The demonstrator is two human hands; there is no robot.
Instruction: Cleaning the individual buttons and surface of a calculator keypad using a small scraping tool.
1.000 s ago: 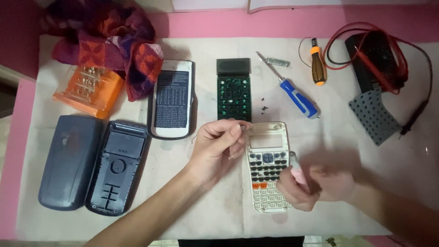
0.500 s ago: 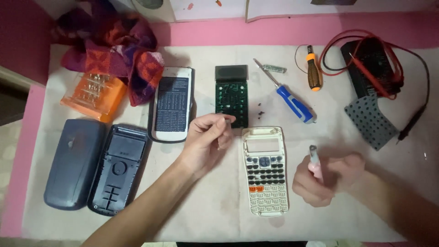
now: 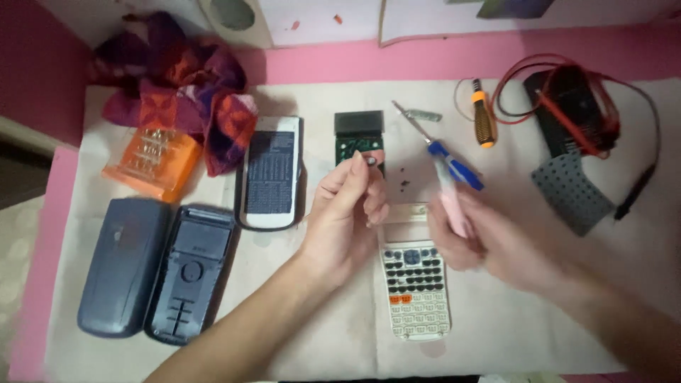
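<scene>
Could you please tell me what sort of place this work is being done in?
Probably a home hobby or repair desk, not a workshop. An opened calculator and a bare circuit board lie on a cloth-covered pink table, with screwdrivers and a red-leaded meter beside them.

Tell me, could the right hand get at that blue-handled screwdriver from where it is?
Probably yes. The right hand sits just below the blue-handled screwdriver, nothing lies between them, but its fingers already hold a pink tool, which it would likely have to put down first.

A pink table (image 3: 440, 64) bears a pale cloth (image 3: 319, 333) under dim light.
</scene>
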